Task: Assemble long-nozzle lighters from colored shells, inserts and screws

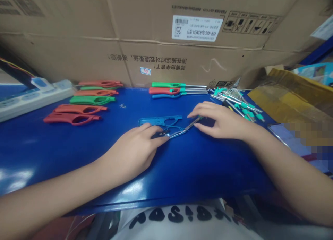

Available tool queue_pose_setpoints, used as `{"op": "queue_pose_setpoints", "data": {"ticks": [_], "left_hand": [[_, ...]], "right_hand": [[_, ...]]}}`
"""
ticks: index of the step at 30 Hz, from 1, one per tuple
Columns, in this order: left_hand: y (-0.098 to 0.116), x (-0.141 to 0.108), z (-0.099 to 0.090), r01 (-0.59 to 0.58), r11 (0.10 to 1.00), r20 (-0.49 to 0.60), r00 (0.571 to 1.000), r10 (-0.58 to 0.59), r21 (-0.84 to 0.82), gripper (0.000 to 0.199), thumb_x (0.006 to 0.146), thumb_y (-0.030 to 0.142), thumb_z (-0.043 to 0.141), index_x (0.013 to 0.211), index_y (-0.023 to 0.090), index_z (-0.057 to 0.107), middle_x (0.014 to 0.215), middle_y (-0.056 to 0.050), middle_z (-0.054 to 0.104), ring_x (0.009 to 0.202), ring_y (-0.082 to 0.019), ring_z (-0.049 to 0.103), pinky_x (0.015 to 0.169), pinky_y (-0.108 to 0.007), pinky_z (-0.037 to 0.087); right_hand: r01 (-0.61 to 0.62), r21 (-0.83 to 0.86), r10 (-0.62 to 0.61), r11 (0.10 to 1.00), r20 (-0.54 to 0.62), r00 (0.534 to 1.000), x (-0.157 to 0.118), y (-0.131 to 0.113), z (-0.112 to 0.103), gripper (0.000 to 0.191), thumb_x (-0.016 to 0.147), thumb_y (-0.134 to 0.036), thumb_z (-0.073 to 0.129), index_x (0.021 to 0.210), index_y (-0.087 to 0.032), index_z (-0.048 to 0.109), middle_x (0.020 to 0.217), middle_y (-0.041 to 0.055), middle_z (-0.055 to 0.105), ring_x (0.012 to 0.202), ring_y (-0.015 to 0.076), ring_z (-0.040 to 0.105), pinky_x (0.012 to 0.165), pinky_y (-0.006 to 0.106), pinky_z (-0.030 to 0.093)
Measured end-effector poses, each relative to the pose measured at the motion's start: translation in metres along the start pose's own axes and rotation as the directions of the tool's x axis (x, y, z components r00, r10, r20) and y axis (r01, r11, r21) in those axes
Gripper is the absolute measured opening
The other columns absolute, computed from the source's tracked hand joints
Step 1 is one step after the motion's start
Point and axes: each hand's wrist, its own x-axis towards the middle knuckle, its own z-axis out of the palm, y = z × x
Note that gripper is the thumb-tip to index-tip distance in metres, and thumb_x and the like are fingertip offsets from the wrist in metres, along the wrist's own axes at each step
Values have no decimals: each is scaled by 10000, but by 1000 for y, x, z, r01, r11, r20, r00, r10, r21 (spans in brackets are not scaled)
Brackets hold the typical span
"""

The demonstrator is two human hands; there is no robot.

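Observation:
My left hand (140,148) is closed on a blue lighter handle half (174,128), with its thumb and fingers at the near end. Dark parts and thin wires show beside the fingertips. My right hand (220,121) has thumb and fingers around a slim metal lighter tube (191,125) with a bit of green at its far end. The tube slants from the handle's tip up into my right fingers. Just behind my left hand lies a second blue handle half (160,121), flat on the table. My fingers hide part of the held pieces.
Red, orange and green lighter handles (84,109) lie at left, near a white power strip (39,94). Several long-tubed lighters (166,91) lie at the back beside a pile of metal tubes with green parts (244,106). A large cardboard box (145,21) stands behind the blue table (195,167).

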Motion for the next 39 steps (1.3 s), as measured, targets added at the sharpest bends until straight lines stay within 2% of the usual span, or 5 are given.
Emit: {"op": "queue_pose_setpoints", "data": {"ticks": [5,17,31,35,39], "left_hand": [[-3,1,1,-16,1000,-7,1000,16,-21,417,952,103,494,1300,235,681,1223,-112,680,1078,-286,642,899,-466,592],[-11,2,5,-68,997,-36,997,67,-21,434,944,80,485,1290,238,693,1242,-107,688,1087,-281,632,909,-471,583],[-14,3,5,-61,997,-23,998,60,-52,426,956,93,481,1283,269,692,1277,-64,684,1073,-267,620,915,-447,565],[-13,3,3,-71,994,-39,997,68,-86,343,987,131,468,1248,214,676,1241,-69,699,1084,-261,616,936,-438,551],[-11,6,3,-35,991,-20,999,33,-130,281,994,145,462,1218,169,629,1191,-87,701,1089,-269,607,945,-445,542]], "right_hand": [[61,75,-65,995,49,997,2,15,8,211,985,-279,584,1067,-201,762,1024,83,741,955,208,648,911,397,502],[21,131,-28,991,50,998,4,8,13,167,956,-233,626,903,-176,774,910,66,732,893,195,645,843,347,508],[124,-281,-81,952,161,984,2,-17,8,261,982,-167,534,782,-164,702,792,52,664,793,195,599,670,311,400],[33,-246,14,969,186,982,1,-25,6,260,984,-273,559,805,-163,712,828,52,663,749,176,614,657,300,412],[-72,-117,81,991,73,994,1,-27,15,231,958,-371,610,958,-170,723,1009,66,681,793,173,642,673,288,451]]}}
